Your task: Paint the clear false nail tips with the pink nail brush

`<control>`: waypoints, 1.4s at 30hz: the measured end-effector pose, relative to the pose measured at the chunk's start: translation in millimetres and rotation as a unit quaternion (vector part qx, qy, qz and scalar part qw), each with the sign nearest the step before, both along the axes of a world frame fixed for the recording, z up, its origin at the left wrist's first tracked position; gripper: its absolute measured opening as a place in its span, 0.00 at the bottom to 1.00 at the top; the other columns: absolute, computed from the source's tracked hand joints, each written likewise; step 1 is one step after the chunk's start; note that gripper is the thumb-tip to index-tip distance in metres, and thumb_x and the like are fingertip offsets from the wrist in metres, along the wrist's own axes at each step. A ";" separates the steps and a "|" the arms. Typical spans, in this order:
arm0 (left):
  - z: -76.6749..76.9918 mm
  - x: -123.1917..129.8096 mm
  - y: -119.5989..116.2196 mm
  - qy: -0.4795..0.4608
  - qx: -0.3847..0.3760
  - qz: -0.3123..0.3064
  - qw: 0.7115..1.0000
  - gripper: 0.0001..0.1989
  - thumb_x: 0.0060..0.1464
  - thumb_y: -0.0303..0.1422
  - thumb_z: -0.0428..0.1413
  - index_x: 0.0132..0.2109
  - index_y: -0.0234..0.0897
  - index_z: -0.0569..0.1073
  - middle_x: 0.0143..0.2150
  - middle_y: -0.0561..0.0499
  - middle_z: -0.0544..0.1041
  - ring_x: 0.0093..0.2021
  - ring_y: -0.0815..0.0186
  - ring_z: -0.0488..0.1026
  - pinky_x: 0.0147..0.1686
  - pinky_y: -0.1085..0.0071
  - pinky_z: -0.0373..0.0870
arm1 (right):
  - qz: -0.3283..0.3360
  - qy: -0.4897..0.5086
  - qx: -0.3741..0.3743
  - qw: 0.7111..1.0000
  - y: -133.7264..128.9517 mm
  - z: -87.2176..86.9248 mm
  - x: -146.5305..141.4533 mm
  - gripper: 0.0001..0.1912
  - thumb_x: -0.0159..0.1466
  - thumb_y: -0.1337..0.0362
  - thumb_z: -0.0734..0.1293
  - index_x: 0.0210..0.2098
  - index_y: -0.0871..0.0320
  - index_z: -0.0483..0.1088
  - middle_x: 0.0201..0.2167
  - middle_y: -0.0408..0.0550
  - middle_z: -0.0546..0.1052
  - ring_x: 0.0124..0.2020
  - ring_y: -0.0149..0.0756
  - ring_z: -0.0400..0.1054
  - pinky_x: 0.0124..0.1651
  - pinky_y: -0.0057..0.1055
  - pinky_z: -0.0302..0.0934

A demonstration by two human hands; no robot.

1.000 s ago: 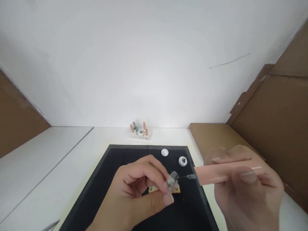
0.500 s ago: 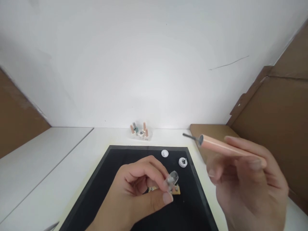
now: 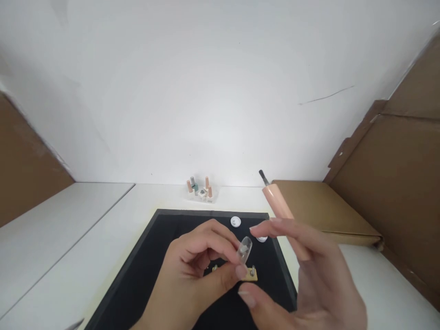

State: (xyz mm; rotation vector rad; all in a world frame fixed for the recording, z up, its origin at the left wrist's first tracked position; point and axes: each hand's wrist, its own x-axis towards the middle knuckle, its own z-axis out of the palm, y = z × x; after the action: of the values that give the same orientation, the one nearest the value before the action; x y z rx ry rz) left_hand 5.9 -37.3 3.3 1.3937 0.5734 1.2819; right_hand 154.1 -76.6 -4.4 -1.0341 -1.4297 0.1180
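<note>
Between its thumb and index finger, my left hand [image 3: 202,270] pinches a clear false nail [image 3: 244,250], with a small pale piece showing on it. My right hand [image 3: 309,279] keeps a nail polish brush [image 3: 279,201] with a peach handle tucked back in the hand, its dark bristles pointing up and left. The right thumb and index finger are spread on either side of the false nail, apart from it. Behind the left fingers lies a wooden block [image 3: 252,275] with small metal pegs, partly hidden.
A black mat [image 3: 178,229] covers the middle of the white table [image 3: 113,211]. On it sit a small white dish [image 3: 235,222] and a second white round container [image 3: 261,239], half covered by my finger. A clear tray [image 3: 195,198] holds several polish bottles. Cardboard [image 3: 319,206] stands at right.
My right hand has moved left toward the false nail. The brush has swung from nearly level to steeply upright, and the right thumb and index finger have spread apart.
</note>
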 end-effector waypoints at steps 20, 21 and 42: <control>4.5 3.1 -5.4 0.126 0.156 0.130 0.971 0.15 0.52 0.16 0.60 0.33 0.43 0.82 0.33 0.53 0.80 0.31 0.69 0.77 0.30 0.78 0.75 | 0.007 -0.012 0.084 0.996 12.2 6.0 -5.8 0.17 0.60 0.73 0.68 0.46 0.50 0.68 0.29 0.40 0.78 0.29 0.36 0.73 0.29 0.32 0.67; 4.8 3.7 -5.3 0.133 0.183 0.144 0.963 0.15 0.52 0.16 0.59 0.33 0.43 0.81 0.33 0.53 0.80 0.31 0.69 0.78 0.29 0.78 0.75 | 0.007 -0.016 0.080 0.997 12.1 6.5 -4.7 0.16 0.60 0.72 0.68 0.46 0.49 0.68 0.28 0.40 0.78 0.28 0.36 0.74 0.29 0.32 0.67; -2.4 0.8 -3.9 0.233 0.321 0.207 0.895 0.18 0.52 0.13 0.57 0.38 0.43 0.78 0.39 0.52 0.84 0.37 0.66 0.82 0.31 0.79 0.78 | 0.006 -0.176 0.045 0.983 10.2 13.8 19.1 0.14 0.62 0.67 0.69 0.46 0.49 0.66 0.25 0.39 0.78 0.31 0.36 0.79 0.25 0.26 0.67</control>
State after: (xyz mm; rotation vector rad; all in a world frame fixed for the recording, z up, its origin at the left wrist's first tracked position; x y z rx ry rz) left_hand 6.7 -41.2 0.9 2.2574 0.8486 1.5597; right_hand 173.2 -66.3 9.4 -1.0040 -1.7448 -0.1270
